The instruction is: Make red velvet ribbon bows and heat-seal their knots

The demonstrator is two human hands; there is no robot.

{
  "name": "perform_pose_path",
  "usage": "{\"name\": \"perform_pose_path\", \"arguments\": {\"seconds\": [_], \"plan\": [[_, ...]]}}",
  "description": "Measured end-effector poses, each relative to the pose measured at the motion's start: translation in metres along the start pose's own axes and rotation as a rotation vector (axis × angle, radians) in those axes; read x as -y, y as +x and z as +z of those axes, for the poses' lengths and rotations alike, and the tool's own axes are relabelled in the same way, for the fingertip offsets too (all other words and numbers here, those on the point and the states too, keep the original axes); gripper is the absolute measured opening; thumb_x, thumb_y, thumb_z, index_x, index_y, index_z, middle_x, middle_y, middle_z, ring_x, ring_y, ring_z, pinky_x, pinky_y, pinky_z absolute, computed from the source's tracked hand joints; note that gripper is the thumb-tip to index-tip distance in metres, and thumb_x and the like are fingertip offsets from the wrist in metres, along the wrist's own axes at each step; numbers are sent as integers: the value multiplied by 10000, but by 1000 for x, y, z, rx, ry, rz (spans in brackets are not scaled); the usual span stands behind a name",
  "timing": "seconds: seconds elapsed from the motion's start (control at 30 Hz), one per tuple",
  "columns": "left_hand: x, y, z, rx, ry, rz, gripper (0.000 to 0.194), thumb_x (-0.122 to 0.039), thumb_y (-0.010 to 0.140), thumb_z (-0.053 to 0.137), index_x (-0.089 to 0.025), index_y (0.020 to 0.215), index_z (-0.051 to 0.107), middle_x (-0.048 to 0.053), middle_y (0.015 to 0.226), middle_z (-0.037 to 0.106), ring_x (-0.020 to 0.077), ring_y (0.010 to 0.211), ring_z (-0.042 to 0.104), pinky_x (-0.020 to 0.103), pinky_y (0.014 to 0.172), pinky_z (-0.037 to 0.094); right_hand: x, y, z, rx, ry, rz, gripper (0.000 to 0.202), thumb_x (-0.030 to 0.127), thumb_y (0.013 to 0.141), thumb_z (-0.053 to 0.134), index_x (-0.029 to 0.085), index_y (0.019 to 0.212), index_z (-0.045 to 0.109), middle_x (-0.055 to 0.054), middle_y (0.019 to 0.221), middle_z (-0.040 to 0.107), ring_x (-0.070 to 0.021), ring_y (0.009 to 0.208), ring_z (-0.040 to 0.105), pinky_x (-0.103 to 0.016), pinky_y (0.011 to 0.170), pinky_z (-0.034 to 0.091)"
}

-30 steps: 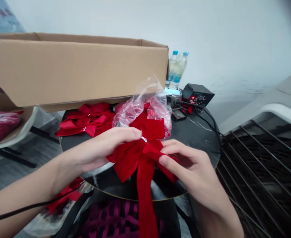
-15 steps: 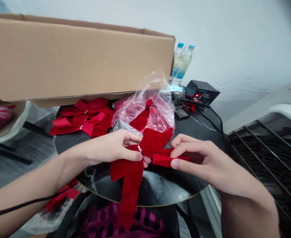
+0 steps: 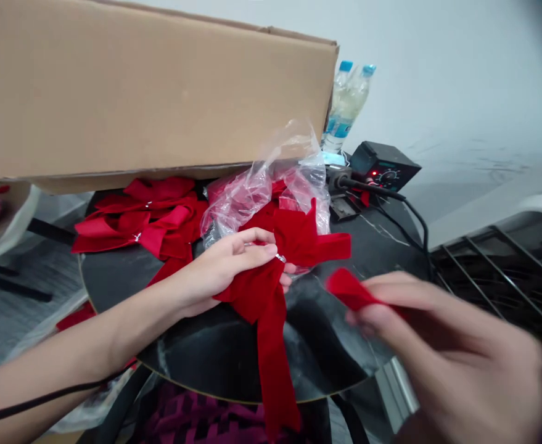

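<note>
My left hand (image 3: 238, 262) pinches a red velvet bow (image 3: 293, 237) at its middle, beside a small silvery tie. One long tail of the bow hangs over the front edge of the black round table (image 3: 178, 345); a shorter strip points right. Apart from the bow, my right hand (image 3: 418, 333), blurred, holds a short red ribbon piece (image 3: 349, 288) between thumb and fingers. Behind the bow lies a clear plastic bag (image 3: 240, 206) with red fabric in it. Several finished-looking red bows (image 3: 160, 219) are piled at the table's left.
A large cardboard box (image 3: 160, 92) stands at the back. Two water bottles (image 3: 347, 108) are beside it. A black control unit (image 3: 384, 166) with a red light and cables sits at the back right. A wire rack (image 3: 497, 277) is at the right.
My right hand has drawn away from the bow, toward me and to the right, with the short ribbon piece. The left hand and bow have shifted slightly right and up in view.
</note>
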State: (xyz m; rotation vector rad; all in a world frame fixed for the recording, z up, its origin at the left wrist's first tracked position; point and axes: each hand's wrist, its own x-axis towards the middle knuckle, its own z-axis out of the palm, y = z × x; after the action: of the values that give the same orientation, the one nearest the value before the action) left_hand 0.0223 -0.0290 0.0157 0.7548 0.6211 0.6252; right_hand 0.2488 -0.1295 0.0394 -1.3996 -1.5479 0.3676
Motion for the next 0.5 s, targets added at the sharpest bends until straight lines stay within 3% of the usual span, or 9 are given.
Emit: {"name": "perform_pose_path", "arguments": {"seconds": [0.07,0.2,0.33,0.5], "plan": [[3,2,1,-29,92,71,141,-265,963,716,-196,912,604,-6,773,767,129,706,751,197,687,578,5,-8,27,82,132,131,46,290,912,766,272,870,768,2,765,726,-158,597,654,-265,567,542],[9,4,-2,-61,320,273,139,-232,895,788,-168,886,665,-20,852,750,95,815,715,154,784,536,4,-5,65,105,251,277,96,331,909,764,242,888,794,-7,775,749,-140,578,647,-255,582,565],[11,-1,-4,-98,453,300,102,-265,937,717,-164,953,717,22,965,773,155,944,721,226,887,544,2,0,72,63,257,328,140,341,890,768,215,833,785,-3,674,712,-139,548,627,-245,547,548],[12,-5,-1,-139,465,265,117,-223,867,779,-168,929,697,13,919,767,153,888,718,218,821,552,6,0,70,69,246,364,167,340,886,769,213,778,771,11,638,700,-105,491,576,-204,459,471]]}}
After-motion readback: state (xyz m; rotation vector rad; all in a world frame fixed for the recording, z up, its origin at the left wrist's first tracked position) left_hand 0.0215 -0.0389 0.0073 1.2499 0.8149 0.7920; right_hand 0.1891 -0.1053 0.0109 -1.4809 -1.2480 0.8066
